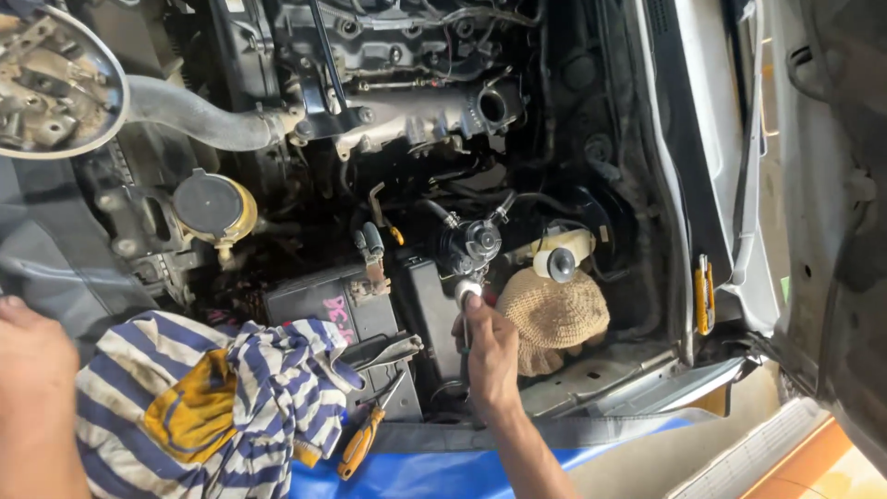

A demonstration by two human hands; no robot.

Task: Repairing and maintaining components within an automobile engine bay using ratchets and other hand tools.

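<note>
**Gripping a small tool under a round engine-bay part**

Pinching a slim metal tool [467, 319], the fingers [473, 310] of the right hand [490, 356] are curling closed around its shaft, with the thumb pressing near its pale round tip. That tip is sitting just below a black round fitting [479, 242] low in the engine bay, close to touching it, though whether they are actually meeting is hard to tell. The wrist is reaching in from the lower edge over a blue cover [434, 471].

Just to the right of the hand, a tan knitted cap [556, 314] is lying beside a pale reservoir with a black lid [560, 262]. To the left, the battery [346, 310] is sitting with pliers [383, 351] resting on it, and an orange-handled tool [362, 442] is lying at its front edge.

The left hand [32, 370] is resting at the far left edge, well apart, beside a blue-and-white striped cloth [231, 407]; its fingers are out of frame, so their spread cannot be told. A round tray of metal parts [51, 79] is sitting at the top left.
</note>
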